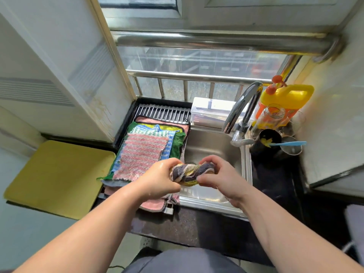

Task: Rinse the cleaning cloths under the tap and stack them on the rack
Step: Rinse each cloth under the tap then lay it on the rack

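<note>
Wringing striped cloth (192, 172) over sink (208, 144), clenched between left hand (157, 178) and right hand (220, 176); stacked cloths (141, 154) already on rack (163, 113) at ten o'clock, this one pending.

No text, brand, number or sign can be read anywhere in view. The yellow detergent jug (287, 95) at the back of the counter (275, 174) bears an orange label (260, 112). Its print is too blurred to make out, and a glass jar (273, 115) hides part of it.
</note>
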